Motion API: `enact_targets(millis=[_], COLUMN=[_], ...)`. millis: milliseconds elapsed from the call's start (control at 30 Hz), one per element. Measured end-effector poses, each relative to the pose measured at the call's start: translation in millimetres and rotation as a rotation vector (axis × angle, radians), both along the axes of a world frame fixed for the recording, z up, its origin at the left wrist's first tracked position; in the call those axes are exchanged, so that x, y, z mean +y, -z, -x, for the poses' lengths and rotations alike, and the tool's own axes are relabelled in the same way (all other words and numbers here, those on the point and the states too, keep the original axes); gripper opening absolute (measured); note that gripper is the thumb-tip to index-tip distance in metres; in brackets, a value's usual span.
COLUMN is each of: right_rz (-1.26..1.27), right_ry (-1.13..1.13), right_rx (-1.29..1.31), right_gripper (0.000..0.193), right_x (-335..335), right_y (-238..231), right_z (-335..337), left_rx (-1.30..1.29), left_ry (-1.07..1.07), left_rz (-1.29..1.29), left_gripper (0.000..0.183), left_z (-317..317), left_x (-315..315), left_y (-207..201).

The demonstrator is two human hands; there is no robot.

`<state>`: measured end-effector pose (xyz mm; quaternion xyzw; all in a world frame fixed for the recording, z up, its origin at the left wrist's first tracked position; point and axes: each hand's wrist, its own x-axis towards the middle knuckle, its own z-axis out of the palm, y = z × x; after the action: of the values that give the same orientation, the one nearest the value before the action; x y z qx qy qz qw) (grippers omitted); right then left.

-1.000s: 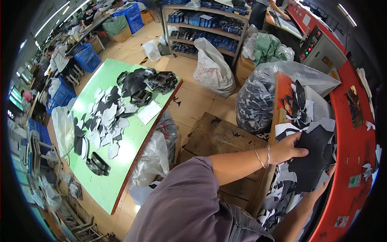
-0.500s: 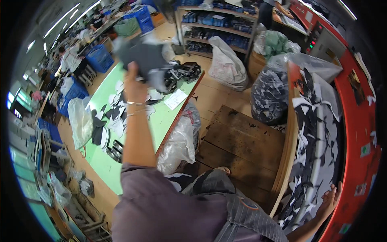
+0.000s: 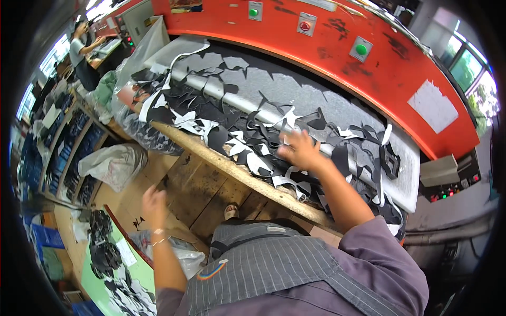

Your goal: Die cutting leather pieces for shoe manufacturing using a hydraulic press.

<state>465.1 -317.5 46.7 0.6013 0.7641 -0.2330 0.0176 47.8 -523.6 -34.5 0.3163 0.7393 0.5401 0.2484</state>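
My right hand [image 3: 300, 150] is over the machine bed with its fingers apart, among black and white cut-out scraps [image 3: 246, 152]; whether it touches them I cannot tell. My left hand [image 3: 154, 204] hangs in the air between the bed and the green table [image 3: 95, 267]. Motion smears its fingers, and nothing plainly shows in it. Beyond the scraps lies a grey sheet [image 3: 258, 84] with cut edges. A black frame-like tool [image 3: 389, 162] rests at the bed's right end.
A red machine beam [image 3: 337, 37] with green and red buttons runs behind the bed. A wooden rail [image 3: 232, 169] edges its near side. White sack [image 3: 117, 164], scrap-filled plastic bag [image 3: 150, 131] and shelves [image 3: 68, 147] stand left. Another person [image 3: 84, 52] stands far left.
My view has swung right from the green table to the machine bed. The dark sheets my left hand held over the table no longer show in it. My right hand now reaches over the scraps.
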Motion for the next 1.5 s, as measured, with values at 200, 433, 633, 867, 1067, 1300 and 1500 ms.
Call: enact_targets(millis=[200, 433, 633, 867, 1067, 1300, 1500], right_rz=[0.196, -0.193, -0.348, -0.243, -0.214, 0.633, -0.104], right_ry=[-0.255, 0.576, 0.817, 0.955, 0.844, 0.48, 0.87], right_rx=[0.099, 0.432, 0.059, -0.244, -0.204, 0.033, 0.482], right_gripper=[0.059, 0.051, 0.066, 0.05, 0.036, 0.032, 0.033], right_x=[-86.4, -27.4, 38.3, 72.1, 1.0, -74.0, 1.3], right_y=[-20.8, -58.2, -7.5, -13.7, 10.4, -46.2, -62.3], right_z=[-14.4, -112.7, -139.9, -96.8, -88.5, -36.9, -127.6], left_rx=[0.831, 1.04, 0.369, 0.53, 1.095, 1.336, 0.392], left_ry=[1.073, 1.193, 1.352, 1.034, 0.981, 1.391, 1.122], left_rz=[0.009, 0.35, 0.356, -0.07, -0.185, 0.187, 0.19], left_gripper=[0.059, 0.056, 0.038, 0.033, 0.037, 0.023, 0.036], left_z=[-107.9, -18.8, 0.9, -13.8, -95.9, -0.5, -11.5], left_x=[157.3, 261.4, 322.2, 489.8, 515.2, 514.3, 532.7], left_y=[-62.1, -84.7, -130.3, -87.5, -72.9, -99.6, -117.6])
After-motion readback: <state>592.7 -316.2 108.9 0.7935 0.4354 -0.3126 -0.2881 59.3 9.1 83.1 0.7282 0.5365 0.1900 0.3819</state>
